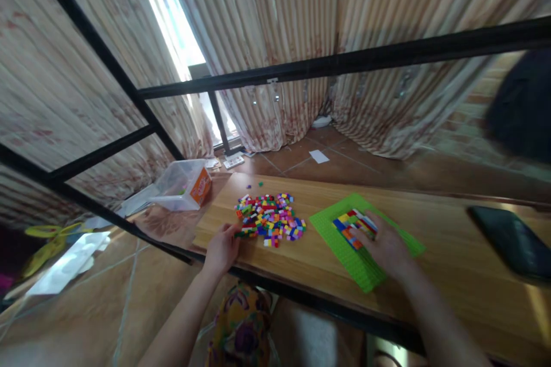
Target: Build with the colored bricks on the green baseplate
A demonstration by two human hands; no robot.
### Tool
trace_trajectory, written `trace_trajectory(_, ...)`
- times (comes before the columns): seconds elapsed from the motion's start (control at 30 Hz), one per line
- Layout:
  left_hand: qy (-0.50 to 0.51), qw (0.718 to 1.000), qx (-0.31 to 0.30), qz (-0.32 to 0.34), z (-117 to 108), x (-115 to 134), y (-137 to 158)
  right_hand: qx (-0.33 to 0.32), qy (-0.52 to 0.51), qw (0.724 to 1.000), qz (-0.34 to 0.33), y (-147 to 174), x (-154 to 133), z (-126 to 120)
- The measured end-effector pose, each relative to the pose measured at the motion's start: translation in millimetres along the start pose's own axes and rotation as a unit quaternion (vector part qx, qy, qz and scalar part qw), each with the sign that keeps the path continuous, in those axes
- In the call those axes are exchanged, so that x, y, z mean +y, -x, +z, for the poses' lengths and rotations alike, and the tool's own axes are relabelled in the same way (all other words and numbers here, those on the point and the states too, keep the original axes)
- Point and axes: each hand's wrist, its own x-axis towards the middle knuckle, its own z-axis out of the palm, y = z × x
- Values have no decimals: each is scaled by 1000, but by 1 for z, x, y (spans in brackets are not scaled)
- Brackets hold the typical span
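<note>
A loose pile of small multicoloured toy bricks point(275, 218) lies on the wooden tabletop. At the pile's near left edge is my left hand point(222, 248), its fingers curled against some dark green and red bricks; what they grip, if anything, is hidden. To the right, a bright green baseplate point(327, 223) lies turned at an angle. On it sits a flat block of joined bricks point(345, 226) in blue, yellow, red, orange and white. My right hand point(384, 245), slightly blurred, rests over the right side of this block, thumb and fingers apart. The hand covers part of the block.
A clear plastic bin point(178, 186) with an orange label stands beyond the table's left end. A dark phone or tablet point(510, 241) lies at the table's right. Black metal bars point(301, 69) cross behind the table, before patterned curtains point(275, 17). Papers point(319, 156) lie on the tiled floor.
</note>
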Motion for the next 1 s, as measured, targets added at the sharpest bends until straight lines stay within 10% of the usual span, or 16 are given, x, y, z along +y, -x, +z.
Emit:
trace_trajectory(0.27,104,990,49,76,5,62,0,84,-114,986,86,3,-12,-27)
trace_trajectory(0.6,341,912,-86,210,91,189,-14,111,-155,980,50,14,-12,-38)
trace_trajectory(1.0,337,879,-99,323,101,204,-19,120,-119,985,44,18,-13,-48)
